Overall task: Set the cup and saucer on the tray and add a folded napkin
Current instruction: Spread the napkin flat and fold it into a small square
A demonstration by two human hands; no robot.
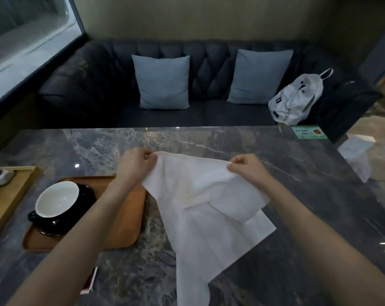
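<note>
Two bare hands hold a white napkin (200, 208) up over a grey marble table (286, 195), the cloth unfolded and hanging loose, with creases running down its length and one fold doubled over at the right. The left hand (135, 165) is pinched shut on the napkin's far left corner, fingers curled into a fist around the hem. The right hand (246, 167) is likewise clamped on the far right corner, thumb pressed against the cloth. The hands are apart, with the top hem stretched between them. The napkin's lower end trails toward the near edge of the view, over the table.

To the left, a brown tray (125, 217) lies flat on the table, partly crossed by the left forearm. On the tray sits a black saucer (87, 195) with a cup (57, 199) on it; the cup is black outside, white inside, and its handle points to the near left. Further left, at the table's edge, lies a paler wooden tray (12, 195) with a small grey object in it that is too blurred to name.

Beyond the table stands a dark tufted sofa (209, 62) with two pale blue cushions (164, 81) and, at its right end, a white bag (295, 100). A green card (308, 131) lies at the table's far right corner.
</note>
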